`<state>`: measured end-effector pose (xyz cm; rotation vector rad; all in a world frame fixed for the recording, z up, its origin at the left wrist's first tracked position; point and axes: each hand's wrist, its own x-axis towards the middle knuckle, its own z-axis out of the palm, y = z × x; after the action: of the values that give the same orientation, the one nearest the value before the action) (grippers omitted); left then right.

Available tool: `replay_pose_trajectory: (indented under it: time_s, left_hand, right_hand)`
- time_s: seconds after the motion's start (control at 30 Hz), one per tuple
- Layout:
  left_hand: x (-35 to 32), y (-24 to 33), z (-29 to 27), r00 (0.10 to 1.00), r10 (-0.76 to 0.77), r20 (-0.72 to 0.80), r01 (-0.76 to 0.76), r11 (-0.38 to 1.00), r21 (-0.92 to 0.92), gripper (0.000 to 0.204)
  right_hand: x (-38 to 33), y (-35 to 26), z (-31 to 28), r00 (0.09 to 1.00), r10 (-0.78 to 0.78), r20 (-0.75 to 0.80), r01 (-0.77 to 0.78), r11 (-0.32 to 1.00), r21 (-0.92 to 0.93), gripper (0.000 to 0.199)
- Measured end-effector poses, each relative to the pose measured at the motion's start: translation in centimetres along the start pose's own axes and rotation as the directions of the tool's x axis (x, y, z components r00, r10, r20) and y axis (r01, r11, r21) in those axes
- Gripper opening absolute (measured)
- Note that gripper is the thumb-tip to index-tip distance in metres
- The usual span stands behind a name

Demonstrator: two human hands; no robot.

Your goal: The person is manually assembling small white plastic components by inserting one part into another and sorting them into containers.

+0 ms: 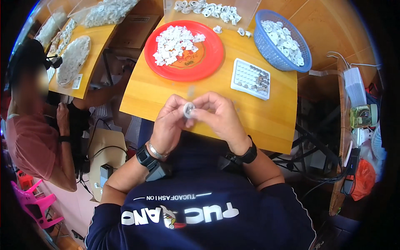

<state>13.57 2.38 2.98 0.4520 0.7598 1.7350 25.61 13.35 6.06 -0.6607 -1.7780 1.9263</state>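
Both my hands meet over the near edge of the yellow table, around a small round white plastic part (189,109). My left hand (170,121) pinches it from the left, its fingers closed. My right hand (217,118) grips it from the right with thumb and fingertips, slightly blurred. Beyond them a red plate (214,48) bears a heap of small white plastic pieces (173,41). To the right of the plate lies a white tray (241,77) with rows of small slots, some holding dark little pieces (261,81).
A blue basket (271,56) of round white parts stands at the far right. Behind the plate is a clear bin (246,5) with more white parts; a few lie loose before it. At left a person (39,141) sits by another table (98,46). Cables (316,177) hang at right.
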Motion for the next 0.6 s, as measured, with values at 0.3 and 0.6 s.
replay_pose_trajectory:
  time_s: [0.3,0.6]
  left_hand:
    - [0.0,0.0,0.2,1.0,0.021,-0.021,-0.02,0.999,0.042,0.012]
    - [0.2,-0.2,-0.1,0.999,0.015,-0.047,-0.014,1.0,0.017,0.013]
  right_hand:
    - [0.2,0.2,-0.2,0.997,0.066,0.038,-0.069,0.994,0.088,0.01]
    - [0.6,0.8,0.3,0.995,0.088,0.054,-0.098,0.972,0.215,0.01]
